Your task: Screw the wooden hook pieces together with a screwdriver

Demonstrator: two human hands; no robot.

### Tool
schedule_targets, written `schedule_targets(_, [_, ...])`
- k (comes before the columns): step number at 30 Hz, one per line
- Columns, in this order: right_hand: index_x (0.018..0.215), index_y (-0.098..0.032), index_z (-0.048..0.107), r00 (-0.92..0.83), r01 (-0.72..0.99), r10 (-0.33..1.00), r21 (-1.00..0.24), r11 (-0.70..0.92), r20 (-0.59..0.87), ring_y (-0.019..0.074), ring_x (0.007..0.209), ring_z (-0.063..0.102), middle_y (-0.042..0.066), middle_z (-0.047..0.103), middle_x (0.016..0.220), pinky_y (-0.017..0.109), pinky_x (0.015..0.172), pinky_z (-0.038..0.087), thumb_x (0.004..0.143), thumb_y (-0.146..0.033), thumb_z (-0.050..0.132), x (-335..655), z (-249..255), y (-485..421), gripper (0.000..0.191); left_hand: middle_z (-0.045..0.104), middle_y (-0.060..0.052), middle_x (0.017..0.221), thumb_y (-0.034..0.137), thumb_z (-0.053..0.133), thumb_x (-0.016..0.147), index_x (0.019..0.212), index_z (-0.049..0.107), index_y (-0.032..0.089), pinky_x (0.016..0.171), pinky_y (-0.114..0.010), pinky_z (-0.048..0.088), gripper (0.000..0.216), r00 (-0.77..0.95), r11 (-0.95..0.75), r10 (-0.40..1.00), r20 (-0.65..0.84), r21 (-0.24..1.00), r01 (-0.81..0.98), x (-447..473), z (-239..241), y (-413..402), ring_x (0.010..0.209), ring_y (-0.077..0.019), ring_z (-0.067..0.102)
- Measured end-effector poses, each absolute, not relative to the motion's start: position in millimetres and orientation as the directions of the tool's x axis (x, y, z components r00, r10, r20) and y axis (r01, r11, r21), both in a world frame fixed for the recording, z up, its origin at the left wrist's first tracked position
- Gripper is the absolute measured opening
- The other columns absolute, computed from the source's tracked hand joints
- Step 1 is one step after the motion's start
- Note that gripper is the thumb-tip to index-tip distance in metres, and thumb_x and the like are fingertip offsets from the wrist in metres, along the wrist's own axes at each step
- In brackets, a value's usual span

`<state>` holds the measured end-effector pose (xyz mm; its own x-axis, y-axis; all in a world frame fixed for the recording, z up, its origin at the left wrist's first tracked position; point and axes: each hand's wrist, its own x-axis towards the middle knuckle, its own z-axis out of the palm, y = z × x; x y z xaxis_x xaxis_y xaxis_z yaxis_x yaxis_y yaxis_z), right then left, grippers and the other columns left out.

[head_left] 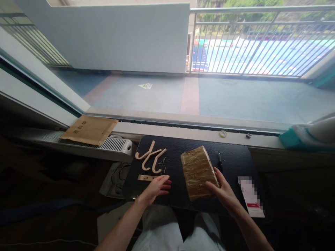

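Note:
A small black table (pixel 232 157) stands before a big window. On it lies a plastic-wrapped bundle of wooden boards (pixel 197 170); my right hand (pixel 222 191) grips its near right corner, thumb on top. My left hand (pixel 157 188) rests on the tabletop with fingers stretched out, its fingertips beside a flat wooden strip (pixel 146 177). Behind the strip lie three curved wooden hooks (pixel 150 158) and several small screws (pixel 162 162). A dark screwdriver (pixel 220 162) lies just right of the bundle.
A paper slip with a red band (pixel 251 198) hangs over the table's right front edge. A brown envelope (pixel 90 129) lies on a heater (pixel 119 144) at the left. On the windowsill sit a tape roll (pixel 223 133) and a teal cloth (pixel 293 141).

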<state>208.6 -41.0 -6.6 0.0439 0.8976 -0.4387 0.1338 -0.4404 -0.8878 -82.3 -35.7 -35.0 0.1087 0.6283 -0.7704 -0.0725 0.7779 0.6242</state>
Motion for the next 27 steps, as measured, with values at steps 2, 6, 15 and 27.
schedule_targets(2, [0.142, -0.024, 0.026, -0.004, 0.386, 0.975, -0.899, -0.205, -0.224, 0.0267, 0.123, 0.044, 0.009, 0.043, 0.138, 0.041, 0.100, 0.039, 0.068, -0.032, 0.068, 203, 0, -41, 0.086, 0.062, -0.013, 0.109, 0.054, 0.059, 0.076, 0.111, 0.055, 0.020, 0.075, -0.039, 0.052, 0.050, 0.175, 0.768, 0.632, -0.755, 0.577, -0.278, -72, -15, -21, 0.092, -0.0233, 0.063])
schedule_targets(6, [0.144, -0.028, 0.023, -0.406, 0.679, 0.895, -0.594, 0.432, 0.186, 0.0228, 0.130, 0.034, 0.005, 0.037, 0.143, 0.042, 0.106, 0.032, 0.076, -0.007, 0.051, 189, 10, -39, 0.077, 0.066, -0.012, 0.101, 0.078, 0.037, 0.073, 0.115, 0.053, 0.020, 0.076, -0.047, 0.051, 0.073, 0.318, 0.772, 0.621, -0.717, 0.488, -0.407, -63, 11, 7, 0.093, -0.0276, 0.064])
schedule_targets(15, [0.140, -0.028, 0.032, -0.442, 0.723, 0.872, -0.492, 0.485, 0.210, 0.0219, 0.133, 0.028, 0.006, 0.036, 0.144, 0.045, 0.108, 0.026, 0.076, -0.005, 0.046, 202, -15, -49, 0.070, 0.070, -0.005, 0.084, 0.027, 0.062, 0.067, 0.112, 0.059, 0.021, 0.068, -0.032, 0.054, 0.045, 0.257, 0.736, 0.671, -0.695, 0.582, -0.346, -59, -5, 2, 0.078, -0.0221, 0.067])
schedule_targets(27, [0.131, -0.022, 0.044, -0.101, -0.352, 0.778, -0.709, -0.610, -0.620, 0.0243, 0.108, 0.056, 0.009, 0.059, 0.120, 0.037, 0.081, 0.048, 0.077, -0.050, 0.047, 196, -23, -54, 0.061, 0.065, -0.003, 0.107, 0.020, 0.061, 0.063, 0.128, 0.046, 0.029, 0.075, -0.031, 0.053, 0.067, 0.229, 0.596, 0.800, -0.555, 0.689, -0.412, -53, -3, -2, 0.091, -0.0211, 0.064])
